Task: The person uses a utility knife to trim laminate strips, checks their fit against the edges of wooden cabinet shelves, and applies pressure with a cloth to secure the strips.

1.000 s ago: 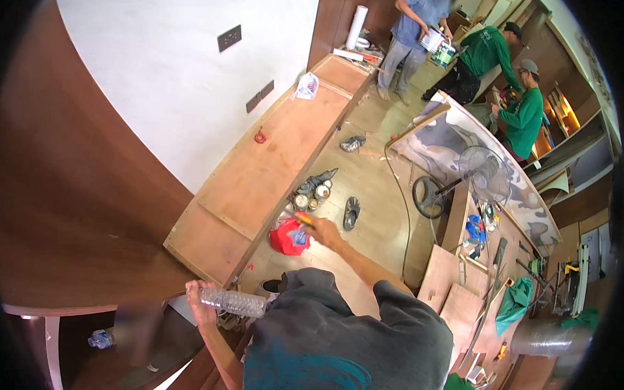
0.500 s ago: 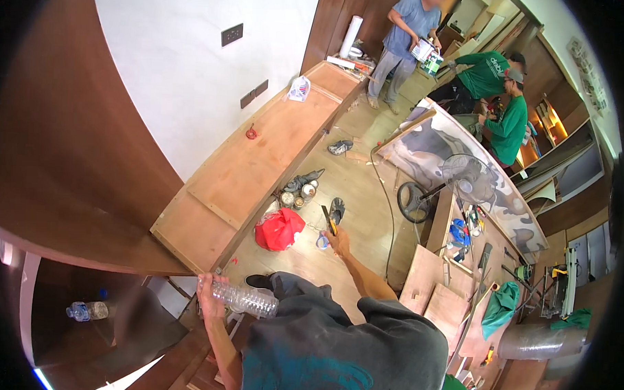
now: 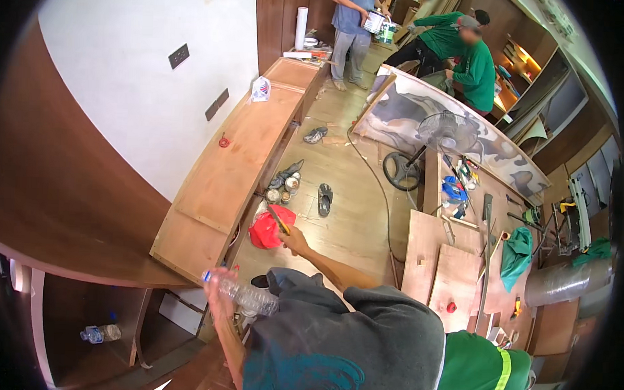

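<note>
In my left hand [image 3: 220, 295], a clear ribbed plastic bottle [image 3: 252, 299] with a blue cap lies tilted, its cap end toward the left and its base close to my grey shirt. My fingers are closed round its neck end. My right hand [image 3: 295, 242] grips a yellow-and-black utility knife [image 3: 281, 223], which points up and left. Beyond the knife, a red plastic bag [image 3: 266, 232] rests on the floor beside the long wooden bench [image 3: 213, 178]. The two hands are apart, and the knife does not touch the bottle.
Open cans [image 3: 284, 190] and a black sandal [image 3: 325, 199] are on the floor. A pedestal fan [image 3: 448, 134] and wooden boards [image 3: 453, 275] stand to the right. Close at my right is a person in green [image 3: 481, 373]. Other people work at the back. Another bottle [image 3: 101, 334] lies in the lower-left cabinet.
My right hand has moved left with the knife, toward the bottle side. The bottle stays in my left hand. More of the green-clad person at lower right has come into view.
</note>
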The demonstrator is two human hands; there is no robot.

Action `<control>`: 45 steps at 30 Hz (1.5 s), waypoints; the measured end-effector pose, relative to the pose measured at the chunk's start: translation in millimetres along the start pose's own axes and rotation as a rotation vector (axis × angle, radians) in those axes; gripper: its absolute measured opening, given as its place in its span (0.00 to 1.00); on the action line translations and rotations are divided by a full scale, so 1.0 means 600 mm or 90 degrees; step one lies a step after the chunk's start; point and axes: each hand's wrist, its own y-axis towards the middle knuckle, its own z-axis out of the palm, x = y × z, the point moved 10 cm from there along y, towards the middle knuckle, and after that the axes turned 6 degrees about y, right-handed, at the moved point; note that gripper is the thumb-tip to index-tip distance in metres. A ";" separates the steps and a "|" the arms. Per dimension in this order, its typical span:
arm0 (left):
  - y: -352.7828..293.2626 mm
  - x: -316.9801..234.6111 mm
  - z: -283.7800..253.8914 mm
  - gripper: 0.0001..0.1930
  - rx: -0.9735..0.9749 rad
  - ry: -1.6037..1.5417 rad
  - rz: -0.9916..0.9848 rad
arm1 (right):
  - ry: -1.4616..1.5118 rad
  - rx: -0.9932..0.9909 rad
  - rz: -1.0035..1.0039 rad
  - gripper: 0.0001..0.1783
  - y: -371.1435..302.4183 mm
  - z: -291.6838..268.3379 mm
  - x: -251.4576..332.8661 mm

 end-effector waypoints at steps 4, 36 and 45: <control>0.011 0.003 0.063 0.29 0.074 0.103 0.027 | 0.222 0.054 0.066 0.19 -0.031 0.050 -0.002; -0.245 0.169 -0.328 0.28 -0.675 -0.503 0.270 | -0.219 0.705 0.193 0.20 0.057 0.706 -0.181; -0.102 0.288 -0.318 0.29 -0.743 -0.697 0.233 | -0.410 0.670 -0.279 0.19 0.311 0.894 -0.342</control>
